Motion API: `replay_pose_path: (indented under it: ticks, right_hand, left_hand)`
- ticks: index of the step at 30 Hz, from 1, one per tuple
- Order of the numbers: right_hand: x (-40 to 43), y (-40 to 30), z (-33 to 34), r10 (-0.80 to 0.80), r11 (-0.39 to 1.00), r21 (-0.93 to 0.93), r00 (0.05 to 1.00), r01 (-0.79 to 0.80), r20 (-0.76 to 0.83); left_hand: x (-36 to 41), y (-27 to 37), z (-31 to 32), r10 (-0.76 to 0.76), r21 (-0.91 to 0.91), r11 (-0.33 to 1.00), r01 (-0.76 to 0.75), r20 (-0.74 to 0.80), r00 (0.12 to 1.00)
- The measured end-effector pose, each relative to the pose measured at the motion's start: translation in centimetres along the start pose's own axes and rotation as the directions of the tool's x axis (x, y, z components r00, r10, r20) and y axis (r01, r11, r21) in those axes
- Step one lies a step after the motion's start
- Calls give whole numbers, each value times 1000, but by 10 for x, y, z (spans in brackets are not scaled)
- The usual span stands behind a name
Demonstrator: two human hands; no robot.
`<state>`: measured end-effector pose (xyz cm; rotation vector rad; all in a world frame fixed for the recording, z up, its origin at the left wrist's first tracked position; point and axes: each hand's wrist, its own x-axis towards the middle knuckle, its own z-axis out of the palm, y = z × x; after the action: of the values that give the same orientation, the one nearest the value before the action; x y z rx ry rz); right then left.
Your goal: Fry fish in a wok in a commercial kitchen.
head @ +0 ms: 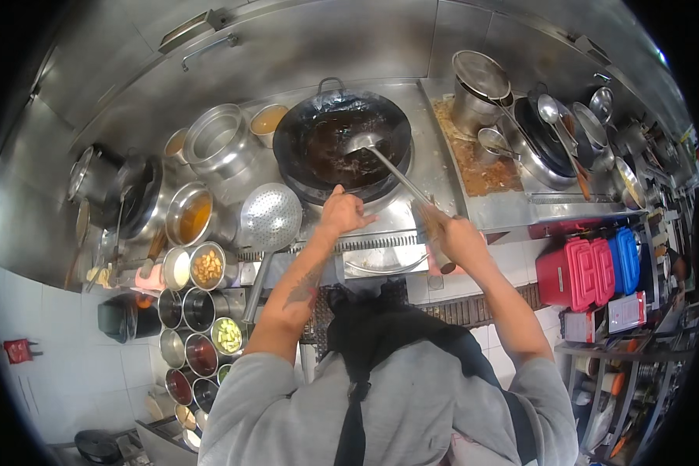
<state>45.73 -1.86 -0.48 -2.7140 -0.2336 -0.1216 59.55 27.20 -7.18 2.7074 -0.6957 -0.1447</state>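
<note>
A large black wok (338,122) with dark liquid in it sits on the steel range before me. My right hand (457,236) grips the handle of a long metal wok ladle (396,170), whose bowl rests at the liquid in the wok. My left hand (345,211) is at the wok's near rim, with the thumb and a finger spread; whether it grips the rim is hard to tell. To the left of this hand lies a perforated metal skimmer (271,216), its handle pointing towards me. Steam or glare blurs the inside of the wok a little.
Left stand a steel pot (216,140), a bowl of amber liquid (192,218) and several steel canisters, one with chopped green vegetable (228,336). Right are a strainer on a pot (481,76), a brown-stained board (483,169), another wok with ladles, and red bins (565,274) on the lower right.
</note>
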Motion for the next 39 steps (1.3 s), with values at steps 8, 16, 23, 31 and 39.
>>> replay_pose_path:
  ticks: [8, 16, 23, 31, 39]
  right_hand:
    - [-39, -28, -65, 2, 993, 115, 996, -12, 92]
    - [15, -59, -41, 17, 976, 209, 980, -59, 199]
    - [102, -89, 0, -22, 978, 207, 997, 8, 69]
    - [167, -71, 32, -25, 997, 69, 997, 30, -72]
    - [104, -51, 44, -5, 995, -98, 1000, 7, 26]
  left_hand:
    - [-8, -9, 12, -37, -22, 999, 36, -85, 996]
    - [0, -11, 14, 39, 184, 982, -47, 48, 998]
    - [-8, -15, 19, 39, 237, 971, -37, -3, 999]
    - [-3, -13, 20, 81, 185, 980, -72, -42, 996]
    - [-4, -7, 10, 57, 191, 980, -53, -17, 998]
